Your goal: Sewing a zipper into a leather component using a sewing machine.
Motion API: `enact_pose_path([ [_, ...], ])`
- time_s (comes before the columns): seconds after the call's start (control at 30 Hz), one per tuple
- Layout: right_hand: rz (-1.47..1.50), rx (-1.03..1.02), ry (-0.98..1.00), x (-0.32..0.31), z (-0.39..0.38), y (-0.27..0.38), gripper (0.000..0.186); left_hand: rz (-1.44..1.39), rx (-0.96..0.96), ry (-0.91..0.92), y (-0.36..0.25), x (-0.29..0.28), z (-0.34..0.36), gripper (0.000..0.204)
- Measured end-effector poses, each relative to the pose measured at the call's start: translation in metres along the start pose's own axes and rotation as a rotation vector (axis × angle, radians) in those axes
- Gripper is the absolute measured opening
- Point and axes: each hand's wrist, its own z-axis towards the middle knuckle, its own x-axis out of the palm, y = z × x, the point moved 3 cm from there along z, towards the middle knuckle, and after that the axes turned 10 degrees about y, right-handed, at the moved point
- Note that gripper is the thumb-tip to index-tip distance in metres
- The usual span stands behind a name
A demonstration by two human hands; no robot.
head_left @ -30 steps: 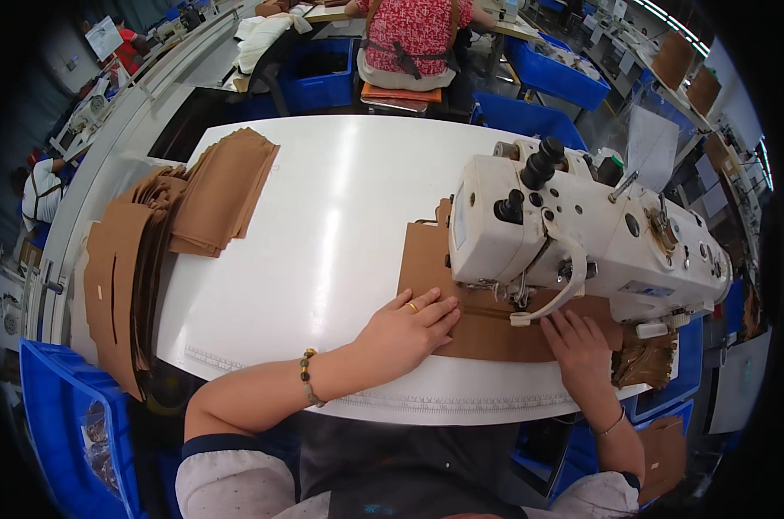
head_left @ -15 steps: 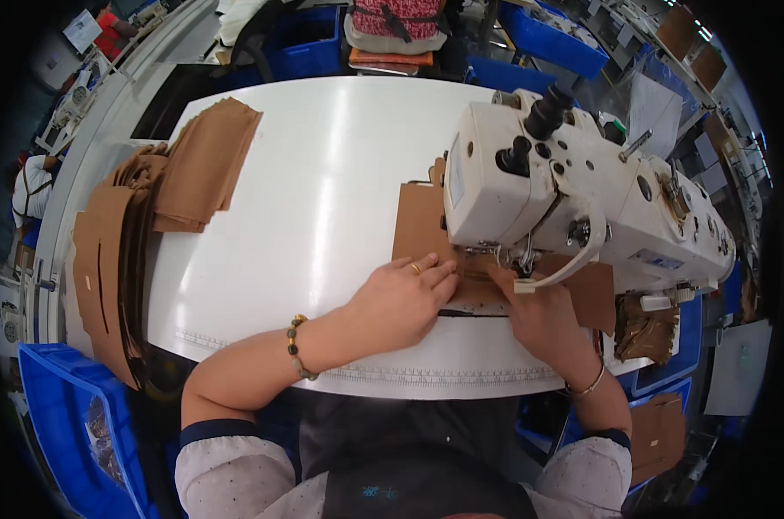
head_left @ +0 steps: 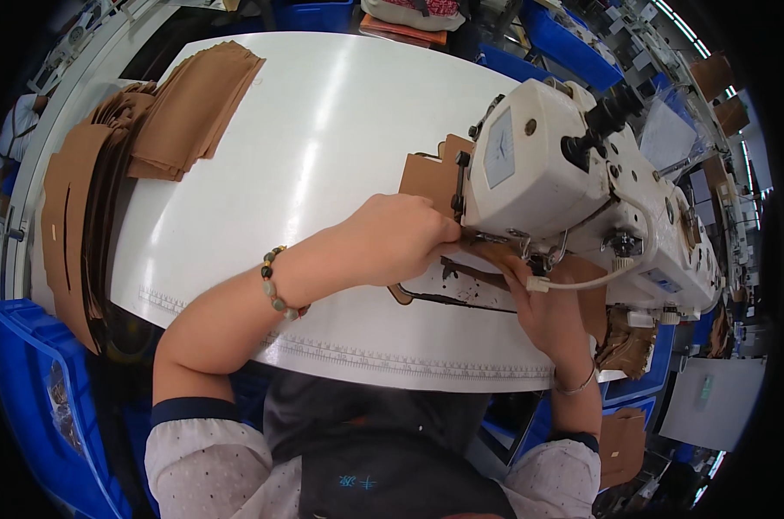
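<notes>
Brown piece (head_left: 428, 176) partly under the sewing machine (head_left: 537, 169)
Left hand (head_left: 401, 238) curled just left of the machine, right hand (head_left: 543, 311) at its near side; cannot tell whether either grip is pinching the piece

Single head-worn fisheye view
Through it I look down and forward, close above the left hand (head_left: 401, 238) and right hand (head_left: 541, 310), the white table (head_left: 323, 169) bowed by the lens.
</notes>
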Motion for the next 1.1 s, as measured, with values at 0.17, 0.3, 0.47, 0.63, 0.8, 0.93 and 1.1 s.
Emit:
enact_pose_path([
  [0.17, 0.018, -0.037, 0.122, 0.022, -0.019, 0.019, 0.08, 0.283, 0.133, -0.058, -0.018, 0.033, -0.031, 0.062],
  [0.3, -0.071, -0.159, -0.048, 0.034, -0.024, 0.016, 0.085, 0.438, 0.098, -0.23, -0.022, 0.057, -0.039, 0.06],
  [0.47, -0.042, -0.129, 0.023, 0.034, -0.013, 0.008, 0.094, 0.487, 0.049, -0.264, -0.015, 0.062, -0.029, 0.054],
  [0.63, -0.04, -0.116, 0.036, 0.03, -0.006, 0.013, 0.092, 0.484, 0.073, -0.288, -0.01, 0.06, -0.024, 0.051],
  [0.8, -0.244, -0.148, -0.223, -0.001, -0.057, -0.011, 0.055, 0.427, 0.099, -0.333, -0.005, 0.063, -0.021, 0.05],
  [0.93, -0.324, 0.038, -1.085, -0.099, -0.145, -0.11, 0.037, 0.435, 0.09, -0.369, -0.005, 0.067, -0.019, 0.05],
  [1.1, -0.226, 0.83, -1.054, -0.209, -0.224, -0.327, 0.04, 0.499, 0.077, -0.341, -0.004, 0.067, -0.019, 0.05],
])
